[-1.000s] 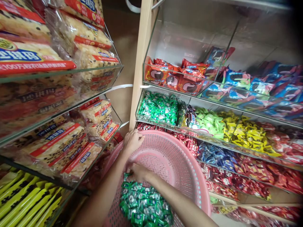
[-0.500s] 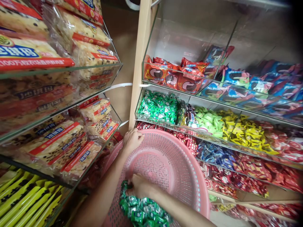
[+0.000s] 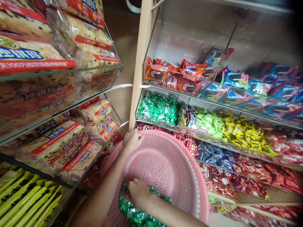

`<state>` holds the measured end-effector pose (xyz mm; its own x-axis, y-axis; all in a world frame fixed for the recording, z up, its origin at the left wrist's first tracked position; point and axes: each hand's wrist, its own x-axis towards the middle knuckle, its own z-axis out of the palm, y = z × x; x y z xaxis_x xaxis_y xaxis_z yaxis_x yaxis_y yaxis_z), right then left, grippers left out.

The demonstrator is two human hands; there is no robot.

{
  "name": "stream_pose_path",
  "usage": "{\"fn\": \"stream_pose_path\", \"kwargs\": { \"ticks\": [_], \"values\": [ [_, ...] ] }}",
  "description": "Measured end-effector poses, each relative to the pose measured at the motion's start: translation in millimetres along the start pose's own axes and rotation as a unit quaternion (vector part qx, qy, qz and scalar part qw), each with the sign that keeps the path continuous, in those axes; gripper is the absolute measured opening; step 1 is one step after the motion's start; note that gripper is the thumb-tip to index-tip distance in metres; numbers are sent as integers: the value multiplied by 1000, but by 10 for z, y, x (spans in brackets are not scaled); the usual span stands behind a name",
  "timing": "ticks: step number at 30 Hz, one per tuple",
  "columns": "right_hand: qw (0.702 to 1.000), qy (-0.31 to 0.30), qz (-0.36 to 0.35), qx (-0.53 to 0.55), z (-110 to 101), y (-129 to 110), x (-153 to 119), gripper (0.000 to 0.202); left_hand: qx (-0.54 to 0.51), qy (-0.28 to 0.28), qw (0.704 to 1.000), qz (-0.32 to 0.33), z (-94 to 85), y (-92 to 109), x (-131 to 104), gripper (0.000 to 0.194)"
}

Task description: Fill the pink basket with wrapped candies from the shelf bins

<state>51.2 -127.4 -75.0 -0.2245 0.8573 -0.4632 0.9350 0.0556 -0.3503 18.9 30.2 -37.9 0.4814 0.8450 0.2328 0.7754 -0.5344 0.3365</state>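
Observation:
A round pink plastic basket [image 3: 187,164] with perforated walls is tilted towards me. My left hand [image 3: 133,140] is closed over its far left rim. Green-wrapped candies [image 3: 137,217] lie heaped on the near side inside the basket. My right hand [image 3: 139,192] is down in this heap, its fingers curled among the wrappers and the fingertips hidden. A few green candies show just beyond and to the right of its knuckles.
Behind the basket, a clear shelf bin holds more green candies [image 3: 158,108], beside light green and yellow candies [image 3: 251,129]. Packaged pastries [image 3: 63,138] fill glass-edged shelves at left, close to my left arm. A wooden post [image 3: 138,63] separates the two shelf units.
My right hand has shifted slightly down and right within the candies, and some candies now show on its far side. My left hand stays on the rim.

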Motion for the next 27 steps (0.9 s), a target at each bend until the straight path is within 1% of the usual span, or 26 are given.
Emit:
{"fn": "stream_pose_path", "kwargs": {
  "ticks": [4,7,10,13,16,18,19,21,22,23,25,27],
  "values": [
    [998,-24,18,-53,3,-89,-48,30,-4,2,1000,2,9,-6,6,38],
    [998,-7,2,-65,37,-128,-72,29,-4,9,1000,11,18,-15,11,37],
    [997,8,-7,-71,102,-130,-60,32,-4,9,1000,9,17,-15,9,37],
    [997,-1,9,-78,187,-117,-35,43,-2,2,1000,-2,7,-11,3,38],
    [997,-21,3,-78,275,-108,-26,58,-1,2,1000,-3,-1,-10,-1,37],
    [997,-30,-6,-71,284,-113,-39,64,-3,3,1000,-1,-1,-13,-1,37],
    [997,-28,-8,-67,252,-121,-55,67,-4,4,1000,-1,0,-14,-1,36],
    [998,-19,-4,-68,85,-147,-112,69,-7,5,1000,1,4,-19,0,36],
    [997,-10,-3,-73,-56,-160,-153,67,-8,7,1000,2,6,-22,0,36],
    [996,-9,-2,-84,-234,-169,-202,63,-8,8,1000,4,8,-25,0,37],
    [994,3,4,-106,-670,-153,-308,50,-5,11,1000,8,12,-32,-1,38],
    [992,38,27,-120,-1153,-66,-396,34,1,13,1000,9,15,-37,0,38]
  ]
}}
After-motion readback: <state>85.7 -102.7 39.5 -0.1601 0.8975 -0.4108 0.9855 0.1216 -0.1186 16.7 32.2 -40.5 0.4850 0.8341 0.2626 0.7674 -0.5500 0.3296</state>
